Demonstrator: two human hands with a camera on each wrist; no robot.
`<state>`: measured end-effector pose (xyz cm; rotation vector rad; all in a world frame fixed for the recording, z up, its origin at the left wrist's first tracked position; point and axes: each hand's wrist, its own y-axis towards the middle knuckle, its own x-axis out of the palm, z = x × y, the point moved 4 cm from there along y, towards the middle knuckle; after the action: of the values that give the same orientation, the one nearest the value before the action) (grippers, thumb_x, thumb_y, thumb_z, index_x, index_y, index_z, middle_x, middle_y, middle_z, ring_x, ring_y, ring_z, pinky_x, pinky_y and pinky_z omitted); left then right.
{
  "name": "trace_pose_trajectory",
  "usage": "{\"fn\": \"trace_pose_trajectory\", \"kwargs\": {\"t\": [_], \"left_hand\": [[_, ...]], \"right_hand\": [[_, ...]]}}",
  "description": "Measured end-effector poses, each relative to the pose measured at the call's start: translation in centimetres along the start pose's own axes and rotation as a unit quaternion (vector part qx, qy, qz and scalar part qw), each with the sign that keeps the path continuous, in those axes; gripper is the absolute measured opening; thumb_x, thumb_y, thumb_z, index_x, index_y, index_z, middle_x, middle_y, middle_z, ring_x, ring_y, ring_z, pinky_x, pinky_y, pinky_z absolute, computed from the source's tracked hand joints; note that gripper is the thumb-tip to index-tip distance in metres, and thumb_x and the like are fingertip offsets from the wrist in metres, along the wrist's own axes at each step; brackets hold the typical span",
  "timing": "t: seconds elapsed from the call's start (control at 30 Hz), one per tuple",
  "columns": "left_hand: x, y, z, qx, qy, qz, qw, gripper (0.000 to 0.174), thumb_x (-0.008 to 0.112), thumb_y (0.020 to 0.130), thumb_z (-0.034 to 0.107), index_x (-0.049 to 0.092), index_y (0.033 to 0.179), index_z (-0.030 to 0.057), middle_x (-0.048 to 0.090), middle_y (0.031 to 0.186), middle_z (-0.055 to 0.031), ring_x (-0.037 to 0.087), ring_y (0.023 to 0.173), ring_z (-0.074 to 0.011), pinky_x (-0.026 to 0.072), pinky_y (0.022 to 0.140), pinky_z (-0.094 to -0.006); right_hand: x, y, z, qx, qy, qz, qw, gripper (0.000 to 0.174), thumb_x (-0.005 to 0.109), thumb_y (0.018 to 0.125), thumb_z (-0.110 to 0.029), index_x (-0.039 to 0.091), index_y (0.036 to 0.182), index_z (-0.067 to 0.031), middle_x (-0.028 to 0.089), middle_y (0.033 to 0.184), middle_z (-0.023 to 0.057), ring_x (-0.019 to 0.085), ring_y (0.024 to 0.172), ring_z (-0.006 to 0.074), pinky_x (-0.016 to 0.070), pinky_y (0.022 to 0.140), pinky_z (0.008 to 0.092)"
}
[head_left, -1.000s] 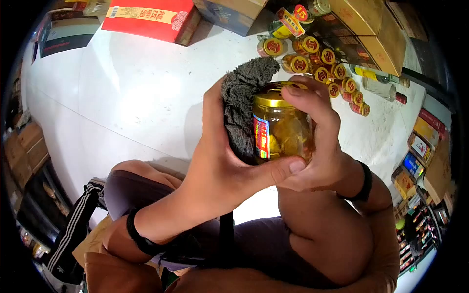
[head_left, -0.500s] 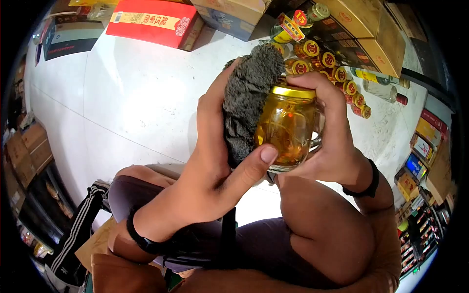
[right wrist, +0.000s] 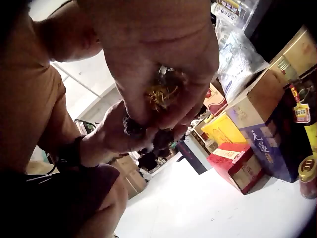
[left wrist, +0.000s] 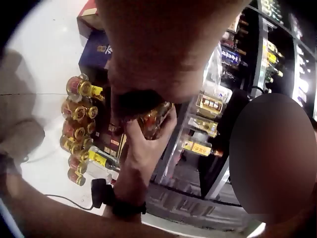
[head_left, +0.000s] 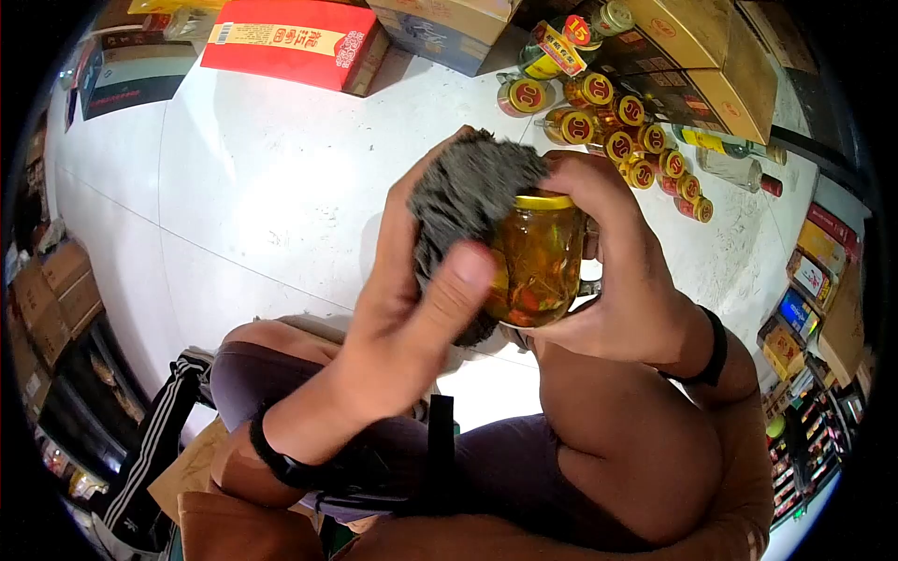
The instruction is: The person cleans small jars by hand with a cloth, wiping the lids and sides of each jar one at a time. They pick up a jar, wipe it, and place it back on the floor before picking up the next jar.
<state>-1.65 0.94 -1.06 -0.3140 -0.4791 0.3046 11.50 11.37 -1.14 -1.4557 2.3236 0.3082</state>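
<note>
In the head view a handled glass jar [head_left: 541, 266] with a gold lid and amber contents is held up above the lap. My right hand [head_left: 631, 271] grips it from the right, with forefinger near the lid and the clear handle beside the palm. Against the jar's left side my left hand [head_left: 388, 323] holds a shaggy dark grey cloth [head_left: 468, 192]. Its thumb is raised and blurred in front of cloth and jar. Part of the jar [right wrist: 163, 94] shows through the right hand in the right wrist view, with the cloth [right wrist: 163, 140] below.
Several similar gold-lidded jars [head_left: 617, 147] stand in rows on the white floor [head_left: 253, 196], beside lying bottles [head_left: 730, 170] and stacked cartons [head_left: 711, 65]. A red box [head_left: 285, 42] sits at the far side. Shelves of bottles [left wrist: 200, 124] appear in the left wrist view.
The jar has turned, so its coloured label no longer shows. The cloth has shifted along the jar's left side, and my left thumb has moved left from the jar's lower front.
</note>
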Motion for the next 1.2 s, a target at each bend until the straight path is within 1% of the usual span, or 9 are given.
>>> {"fn": "trace_pose_trajectory", "kwargs": {"t": [0.1,0.37,0.63,0.7,0.73,0.83,0.97,1.07,1.2], "left_hand": [[0.1,0.3,-0.2,-0.107,-0.170,0.039,0.979,0.053,0.042,0.104,0.035,0.031,0.145,0.0023,0.047,0.137,-0.0110,0.046,0.126,-0.0182,0.0380,0.106,-0.0332],[0.0,0.3,-0.4,-0.217,-0.149,0.060,0.963,0.066,0.031,0.101,0.057,0.043,0.137,0.0029,0.056,0.130,-0.0180,0.061,0.115,-0.0284,0.0514,0.098,-0.0421],[-0.6,-0.3,-0.1,-0.124,-0.189,0.028,0.974,0.072,0.064,0.094,0.035,0.025,0.145,0.0005,0.046,0.135,-0.0126,0.046,0.127,-0.0214,0.0374,0.107,-0.0369],[-0.3,-0.3,1.1,-0.009,0.048,-0.020,0.999,0.081,0.074,0.086,0.017,0.021,0.144,-0.0018,0.045,0.132,-0.0141,0.045,0.126,-0.0214,0.0385,0.106,-0.0361],[0.2,-0.3,0.7,0.016,0.026,-0.001,1.000,0.088,0.080,0.078,0.006,0.020,0.143,-0.0032,0.045,0.130,-0.0153,0.046,0.124,-0.0208,0.0401,0.104,-0.0342],[0.4,-0.7,0.0,0.011,0.097,0.000,0.995,0.095,0.078,0.078,0.005,0.014,0.148,0.0015,0.041,0.140,-0.0157,0.047,0.126,-0.0243,0.0413,0.106,-0.0382],[-0.6,0.0,0.0,-0.014,0.006,0.064,0.998,0.075,0.079,0.077,-0.001,0.032,0.135,-0.0034,0.055,0.122,-0.0129,0.057,0.112,-0.0176,0.0483,0.097,-0.0320],[-1.6,0.5,1.0,-0.040,-0.025,0.026,0.999,0.068,0.077,0.079,-0.001,0.039,0.135,-0.0022,0.058,0.122,-0.0107,0.058,0.110,-0.0155,0.0492,0.095,-0.0305],[-0.6,0.3,0.6,-0.098,-0.120,-0.031,0.987,0.066,0.071,0.087,0.006,0.035,0.142,-0.0001,0.055,0.126,-0.0082,0.053,0.115,-0.0136,0.0434,0.099,-0.0301]], "right_hand": [[0.2,0.4,-0.4,-0.033,0.028,0.004,0.999,0.102,0.093,0.056,-0.007,0.033,0.138,-0.0029,0.045,0.129,0.0178,0.050,0.123,0.0259,0.0416,0.103,0.0380],[0.6,1.1,-1.1,-0.078,0.178,-0.019,0.981,0.118,0.098,0.051,-0.016,0.023,0.140,0.0025,0.043,0.127,0.0151,0.050,0.116,0.0203,0.0439,0.095,0.0341],[0.2,1.3,-1.1,-0.078,0.033,0.006,0.996,0.107,0.095,0.057,-0.016,0.028,0.139,0.0007,0.046,0.128,0.0159,0.052,0.118,0.0244,0.0422,0.101,0.0360],[0.0,1.2,-0.9,-0.080,0.008,0.025,0.996,0.101,0.093,0.060,-0.013,0.031,0.139,-0.0002,0.048,0.129,0.0169,0.054,0.117,0.0254,0.0430,0.101,0.0359],[0.1,1.2,-0.5,-0.024,0.030,0.020,0.999,0.099,0.092,0.061,-0.012,0.032,0.139,-0.0009,0.049,0.129,0.0177,0.054,0.117,0.0262,0.0432,0.101,0.0363],[0.3,1.2,-0.6,-0.009,0.000,0.039,0.999,0.094,0.089,0.064,-0.012,0.033,0.139,-0.0029,0.051,0.128,0.0184,0.053,0.119,0.0282,0.0422,0.101,0.0375],[1.0,1.1,-1.1,-0.025,-0.055,0.003,0.998,0.094,0.087,0.066,-0.010,0.032,0.141,-0.0010,0.045,0.136,0.0195,0.050,0.122,0.0297,0.0403,0.104,0.0418],[0.8,0.9,-0.1,0.025,0.238,-0.050,0.970,0.112,0.090,0.065,-0.013,0.015,0.147,0.0020,0.029,0.147,0.0206,0.048,0.124,0.0300,0.0402,0.104,0.0456],[0.6,1.7,-0.4,-0.125,0.157,0.008,0.980,0.114,0.090,0.060,-0.027,0.017,0.144,0.0003,0.034,0.130,0.0188,0.039,0.124,0.0277,0.0349,0.103,0.0403]]}}
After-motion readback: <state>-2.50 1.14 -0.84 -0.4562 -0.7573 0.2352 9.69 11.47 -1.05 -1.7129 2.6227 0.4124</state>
